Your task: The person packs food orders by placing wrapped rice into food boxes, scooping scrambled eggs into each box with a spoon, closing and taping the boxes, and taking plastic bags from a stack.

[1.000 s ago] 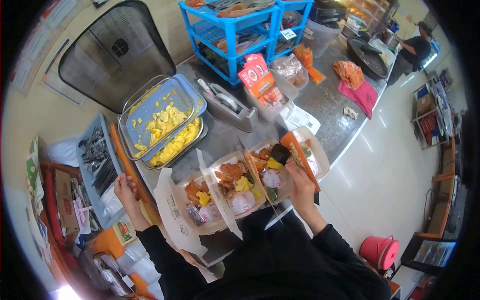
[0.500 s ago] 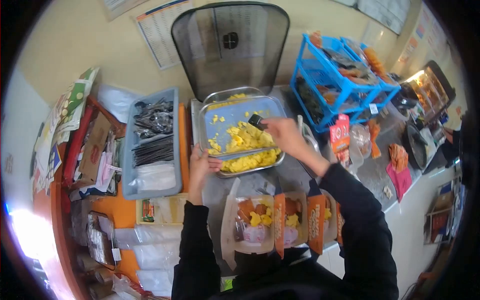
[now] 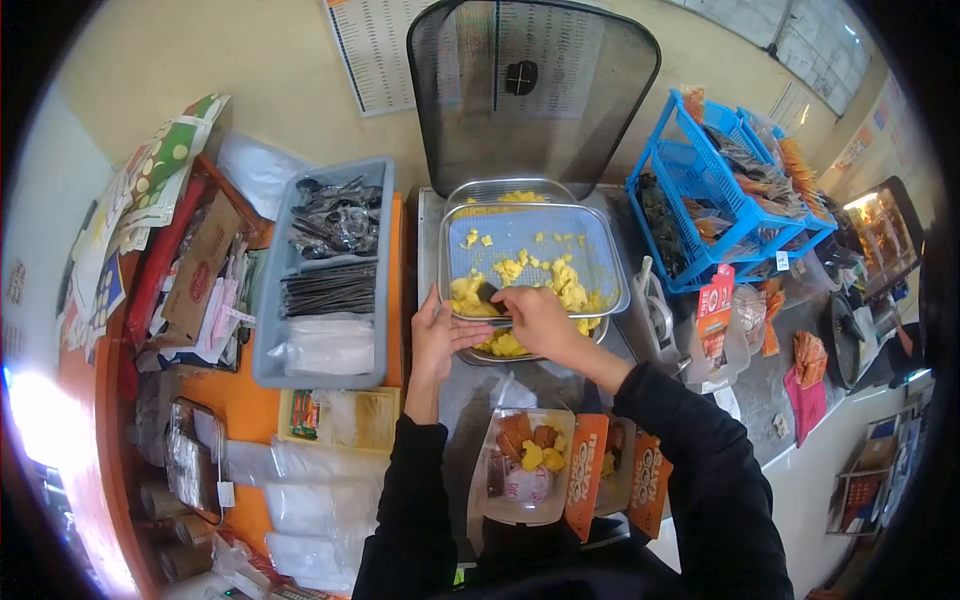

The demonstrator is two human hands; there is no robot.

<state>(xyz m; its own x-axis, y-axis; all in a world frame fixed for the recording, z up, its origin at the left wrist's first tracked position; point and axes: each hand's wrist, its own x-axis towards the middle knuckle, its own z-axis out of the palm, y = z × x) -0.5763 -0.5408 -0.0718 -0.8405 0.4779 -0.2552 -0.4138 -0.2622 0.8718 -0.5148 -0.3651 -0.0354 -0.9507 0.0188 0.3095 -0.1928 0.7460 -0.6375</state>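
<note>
Yellow scrambled egg [image 3: 560, 280] lies in a blue perforated tray [image 3: 590, 235] with a clear rim, resting over a metal pan that holds more egg. My right hand [image 3: 540, 320] is closed on a small black scoop [image 3: 490, 295], which touches the egg at the tray's near left. At the tray's near left corner is my left hand [image 3: 438, 335], fingers apart, its palm against the rim. Nearer my body stand open meal boxes; one box [image 3: 520, 512] shows brown fried pieces, egg and a wrapped white bundle.
A grey bin [image 3: 265, 340] of wrapped cutlery is at the left, above clear bags [image 3: 305, 510]. Behind the tray stands a dark mesh cover [image 3: 540, 120]. A tape dispenser [image 3: 655, 320] and blue rack [image 3: 660, 160] are at the right. Part of another person [image 3: 908, 345] shows far right.
The view has swung left from the boxes to the egg tray. My right hand has brought the black scoop down into the egg, and my left hand has come to the tray's rim.
</note>
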